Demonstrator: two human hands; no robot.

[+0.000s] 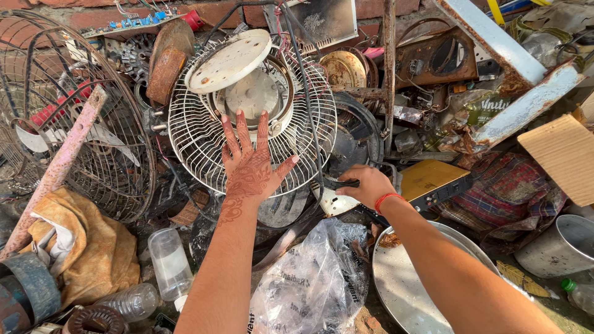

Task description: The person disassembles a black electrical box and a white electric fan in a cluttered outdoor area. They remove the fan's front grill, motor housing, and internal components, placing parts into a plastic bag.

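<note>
Left hand point(250, 162) lies flat, fingers spread, on the white fan grille point(204, 133) to steady it atop the scrap pile. Right hand point(366, 184) is closed round a dark handle point(341, 183) just beside the grille's lower edge.

The ground point(371, 321) shows only in small bare patches at the bottom of the frame. Directly on it lie a clear plastic bag point(315, 284) at lower centre, a round metal tray point(408, 291) to its right, clear plastic bottles point(168, 263) at lower left beside a yellow cloth point(93, 247), and a metal pot point(563, 247) at the right edge.
</note>
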